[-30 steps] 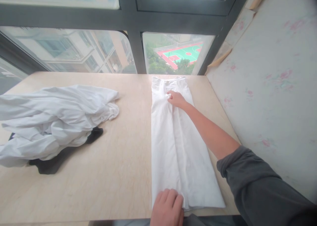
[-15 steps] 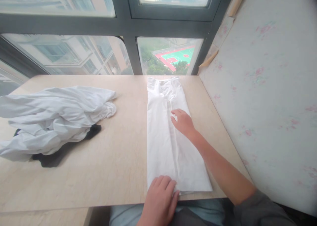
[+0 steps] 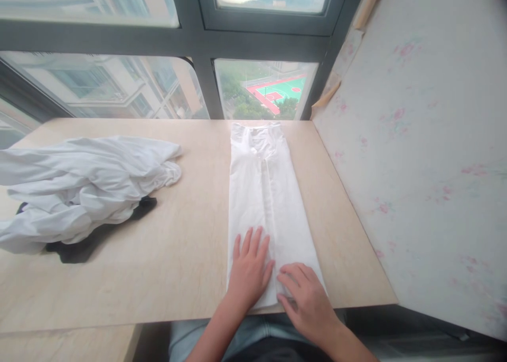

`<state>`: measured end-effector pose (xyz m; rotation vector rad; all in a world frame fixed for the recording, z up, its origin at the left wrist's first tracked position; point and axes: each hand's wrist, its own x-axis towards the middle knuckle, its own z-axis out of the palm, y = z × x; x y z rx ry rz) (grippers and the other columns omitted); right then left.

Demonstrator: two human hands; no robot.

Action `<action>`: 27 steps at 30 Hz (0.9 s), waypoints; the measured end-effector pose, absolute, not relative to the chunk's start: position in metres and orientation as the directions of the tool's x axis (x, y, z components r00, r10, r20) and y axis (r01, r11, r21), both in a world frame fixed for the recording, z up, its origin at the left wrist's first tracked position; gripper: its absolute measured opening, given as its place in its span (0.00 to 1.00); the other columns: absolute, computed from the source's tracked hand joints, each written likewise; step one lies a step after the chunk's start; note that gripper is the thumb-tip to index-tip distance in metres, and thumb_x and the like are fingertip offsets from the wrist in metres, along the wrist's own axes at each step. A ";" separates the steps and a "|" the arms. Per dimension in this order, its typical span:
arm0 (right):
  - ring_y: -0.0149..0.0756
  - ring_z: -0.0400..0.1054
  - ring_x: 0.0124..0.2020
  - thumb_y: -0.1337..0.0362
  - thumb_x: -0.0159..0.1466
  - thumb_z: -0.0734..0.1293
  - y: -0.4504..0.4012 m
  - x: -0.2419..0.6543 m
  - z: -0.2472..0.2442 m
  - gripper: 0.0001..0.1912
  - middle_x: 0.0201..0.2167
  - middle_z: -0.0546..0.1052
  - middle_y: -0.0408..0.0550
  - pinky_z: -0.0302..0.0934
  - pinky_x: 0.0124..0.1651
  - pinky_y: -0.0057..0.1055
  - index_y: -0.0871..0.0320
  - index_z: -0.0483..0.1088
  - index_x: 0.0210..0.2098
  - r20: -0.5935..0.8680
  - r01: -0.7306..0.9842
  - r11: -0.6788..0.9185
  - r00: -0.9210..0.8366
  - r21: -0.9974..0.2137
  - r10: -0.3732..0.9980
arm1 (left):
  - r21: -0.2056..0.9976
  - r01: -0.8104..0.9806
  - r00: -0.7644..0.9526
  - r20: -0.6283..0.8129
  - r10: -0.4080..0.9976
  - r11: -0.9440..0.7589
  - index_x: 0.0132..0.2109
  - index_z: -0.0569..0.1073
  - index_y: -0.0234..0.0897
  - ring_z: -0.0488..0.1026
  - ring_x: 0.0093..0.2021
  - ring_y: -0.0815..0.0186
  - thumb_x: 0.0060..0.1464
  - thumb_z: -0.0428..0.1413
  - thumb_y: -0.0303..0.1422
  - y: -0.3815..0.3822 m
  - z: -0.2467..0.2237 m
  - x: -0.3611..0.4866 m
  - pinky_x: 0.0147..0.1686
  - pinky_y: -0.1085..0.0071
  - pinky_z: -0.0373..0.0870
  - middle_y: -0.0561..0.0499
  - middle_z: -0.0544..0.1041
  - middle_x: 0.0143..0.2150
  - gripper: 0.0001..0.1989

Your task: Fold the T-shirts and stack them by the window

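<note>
A white collared shirt [image 3: 253, 193], folded into a long narrow strip, lies on the wooden tabletop [image 3: 198, 256]. Its collar is at the far end by the window and its front placket runs down the middle. My left hand [image 3: 249, 275] rests flat on the lower left part of the shirt, fingers spread. Over the lower right part, near the hem, is my right hand [image 3: 307, 298], its fingers slightly bent and the thumb apart, with nothing seen in its grasp. The hem is partly hidden behind both hands.
A crumpled white garment [image 3: 91, 187] lies at the left on top of a dark cloth [image 3: 83, 248]. A dark window frame [image 3: 261, 42] stands behind the table, and a flowered wall [image 3: 428, 156] borders it on the right. The table's front edge is close to my body.
My right hand has drawn back from the middle of the shirt to near its hem. My left hand has moved from the hem up onto the shirt and flattened. The view has shifted slightly.
</note>
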<state>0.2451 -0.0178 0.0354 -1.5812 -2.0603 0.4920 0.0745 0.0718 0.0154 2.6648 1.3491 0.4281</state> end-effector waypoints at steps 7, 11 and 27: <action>0.49 0.68 0.50 0.70 0.62 0.64 -0.022 0.249 0.029 0.16 0.50 0.74 0.55 0.68 0.50 0.51 0.52 0.71 0.49 0.205 0.786 0.333 -0.263 -0.522 0.943 | 0.170 0.782 0.573 0.180 0.799 -0.599 0.66 0.65 0.40 0.53 0.71 0.49 0.62 0.50 0.42 0.070 0.011 0.074 0.68 0.46 0.46 0.44 0.58 0.72 0.27; 0.44 0.70 0.45 0.75 0.63 0.59 -0.020 0.252 0.025 0.18 0.43 0.77 0.50 0.70 0.46 0.46 0.50 0.72 0.45 0.270 0.724 0.347 -0.227 -0.596 0.936 | 0.175 0.786 0.567 0.178 0.805 -0.593 0.66 0.65 0.42 0.53 0.71 0.49 0.62 0.51 0.42 0.070 0.010 0.074 0.68 0.46 0.45 0.44 0.57 0.72 0.27; 0.38 0.71 0.40 0.75 0.61 0.60 -0.004 0.274 0.047 0.16 0.37 0.77 0.47 0.68 0.43 0.36 0.53 0.75 0.41 0.085 0.661 0.414 -0.470 -0.626 0.878 | 0.217 0.783 0.555 0.180 0.812 -0.583 0.65 0.66 0.38 0.55 0.70 0.48 0.62 0.51 0.35 0.068 0.015 0.074 0.66 0.44 0.51 0.40 0.62 0.69 0.25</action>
